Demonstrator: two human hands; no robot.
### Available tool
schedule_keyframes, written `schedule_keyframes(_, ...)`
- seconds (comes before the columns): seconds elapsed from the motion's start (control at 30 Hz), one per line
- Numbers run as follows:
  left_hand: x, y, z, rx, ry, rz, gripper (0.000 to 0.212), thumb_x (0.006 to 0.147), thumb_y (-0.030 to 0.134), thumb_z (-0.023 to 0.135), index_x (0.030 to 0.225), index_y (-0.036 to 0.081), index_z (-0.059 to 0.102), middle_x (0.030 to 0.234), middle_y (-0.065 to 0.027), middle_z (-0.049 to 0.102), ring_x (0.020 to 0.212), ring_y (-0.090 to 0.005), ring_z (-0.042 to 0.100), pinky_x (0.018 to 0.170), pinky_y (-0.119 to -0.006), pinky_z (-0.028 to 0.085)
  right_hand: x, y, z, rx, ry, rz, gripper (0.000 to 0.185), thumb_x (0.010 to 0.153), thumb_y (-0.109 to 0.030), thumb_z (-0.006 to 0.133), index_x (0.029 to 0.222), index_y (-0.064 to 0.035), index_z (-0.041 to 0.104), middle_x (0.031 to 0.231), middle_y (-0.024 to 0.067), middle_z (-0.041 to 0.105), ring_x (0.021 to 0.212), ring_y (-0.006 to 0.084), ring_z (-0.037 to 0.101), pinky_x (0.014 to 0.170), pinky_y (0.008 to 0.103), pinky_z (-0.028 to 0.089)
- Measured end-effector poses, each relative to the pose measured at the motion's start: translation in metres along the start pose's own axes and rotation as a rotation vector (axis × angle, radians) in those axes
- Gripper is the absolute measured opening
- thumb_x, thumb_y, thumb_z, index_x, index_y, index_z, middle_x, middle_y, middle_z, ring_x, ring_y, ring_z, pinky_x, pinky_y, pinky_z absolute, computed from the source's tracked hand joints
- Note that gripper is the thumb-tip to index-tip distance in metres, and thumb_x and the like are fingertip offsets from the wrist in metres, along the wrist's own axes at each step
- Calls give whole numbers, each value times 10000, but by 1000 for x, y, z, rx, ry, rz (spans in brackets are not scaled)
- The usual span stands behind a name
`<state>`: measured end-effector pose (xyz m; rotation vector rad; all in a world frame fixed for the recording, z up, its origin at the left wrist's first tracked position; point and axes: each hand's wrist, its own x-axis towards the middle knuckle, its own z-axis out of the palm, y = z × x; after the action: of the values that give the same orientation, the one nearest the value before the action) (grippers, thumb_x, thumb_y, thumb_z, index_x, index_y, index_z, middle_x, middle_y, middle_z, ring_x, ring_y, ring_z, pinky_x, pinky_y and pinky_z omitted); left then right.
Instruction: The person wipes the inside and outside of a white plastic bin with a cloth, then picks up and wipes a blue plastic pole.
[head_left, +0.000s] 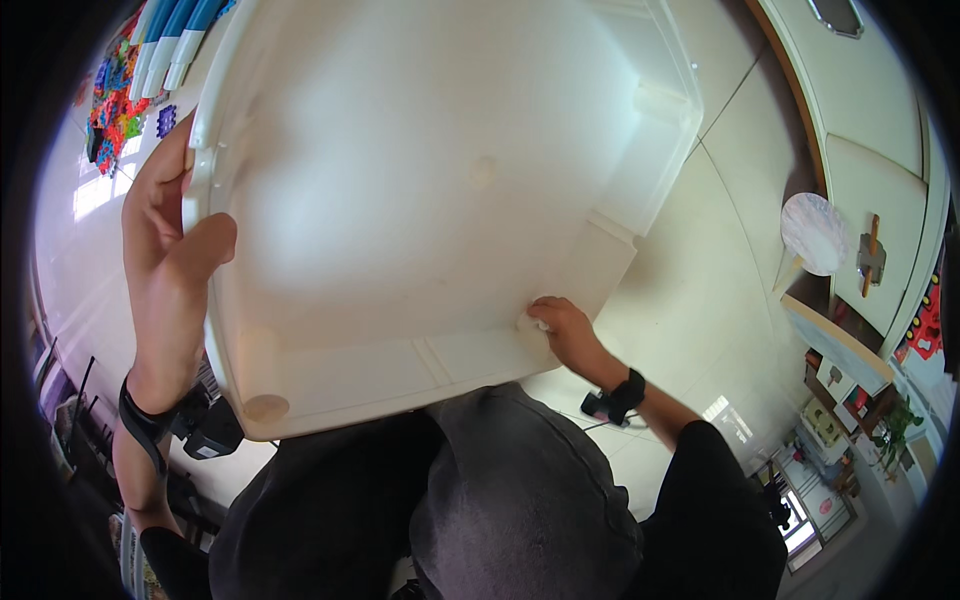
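A large white plastic storage bin (420, 225) is tilted with its opening towards me, its lower edge by my thighs. My left hand (184, 225) grips the rim on the left, thumb over the inner side and fingers outside. Inside the bin, at the lower right corner, my right hand (562, 322) pinches a small white wad (538, 322), perhaps tissue or cloth, mostly hidden under the fingers. It presses there against the plastic. Both wrists wear black straps with small devices.
Colourful interlocking plastic pieces (116, 105) lie on the tiled floor (682, 292) at the upper left, near blue-and-white bars (169, 45). On the right are white cabinets (874, 225), a round stool (815, 232) and a potted plant (896, 427).
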<state>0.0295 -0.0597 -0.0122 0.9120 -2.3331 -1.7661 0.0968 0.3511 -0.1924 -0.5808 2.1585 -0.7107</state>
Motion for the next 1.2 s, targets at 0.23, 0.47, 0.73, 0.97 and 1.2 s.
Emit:
schedule_keyframes(0.23,2,-8,-5,86,-159,-69,621,659,-87,430,1271,-47,525,1027,-23,613,689,-42,482,568,-186,335,30,22,-83,-605,414,-203,319,776,5,559,1090,44,605,1140,163,611,1072,322,575,922,397,472)
schedule_keyframes(0.47,-3,-16,-11,85,-116,-29,613,656,-76,424,1259,-53,534,986,-19,614,714,-42,491,566,-180,335,-23,-1,-46,-487,176,-89,331,746,25,548,1071,34,612,1131,178,610,1087,318,572,930,395,469)
schedule_keyframes(0.73,-8,-30,-24,117,-172,-48,644,653,-79,417,1287,-35,525,1002,-23,601,695,-41,468,548,-181,321,11,-15,-94,-745,376,-73,390,791,1,550,1180,12,577,1218,151,583,1117,293,559,929,377,465)
schedule_keyframes(0.97,-6,-28,-11,48,-214,74,639,631,-79,416,1258,-56,539,1017,-35,618,818,-68,528,668,-169,375,-23,-13,-65,-714,224,-35,298,738,11,558,1034,26,589,1145,153,581,1051,283,555,866,372,468)
schedule_keyframes(1.2,3,-26,-5,23,-253,127,660,614,-88,413,1261,-57,540,1065,-54,621,937,-92,547,725,-174,390,-43,-13,-73,-516,130,-120,357,700,33,555,1050,-9,611,1113,109,615,1049,279,556,841,381,453)
